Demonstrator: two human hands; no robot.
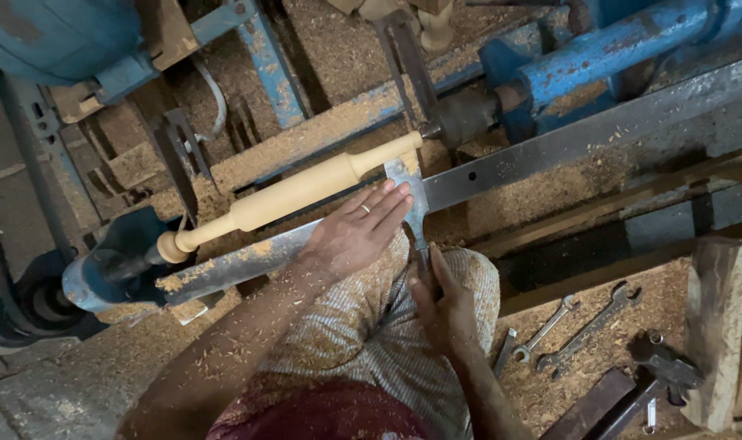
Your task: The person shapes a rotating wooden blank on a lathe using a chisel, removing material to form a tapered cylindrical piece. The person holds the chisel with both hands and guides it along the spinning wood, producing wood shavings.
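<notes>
Across the lathe, from the head camera, a pale turned wooden spindle (294, 191) sits mounted between the two blue ends, and it is our landmark. Just below its right end, a flat steel chisel (409, 202) lies over the long grey tool rest (550, 155), blade tip touching the wood near the narrow tenon. The left hand (356, 232) lies just under the spindle, fingers stretched flat and pressing on the blade, a ring showing. Further below, the right hand (446, 310) curls closed around the chisel's handle end, though the grip itself is partly hidden.

My read on handling: that chisel looks stiff, fairly heavy and sharp at the tip, so the handle and the flat of the blade are the places to hold. The spindle looks light, smooth, dry, and easily marked.

Sawdust and shavings coat everything beneath the spindle. Well to its lower right, two open-ended spanners (575, 330) lie in the dust beside a rough wooden block (717, 326). Space around is tight and cluttered.
</notes>
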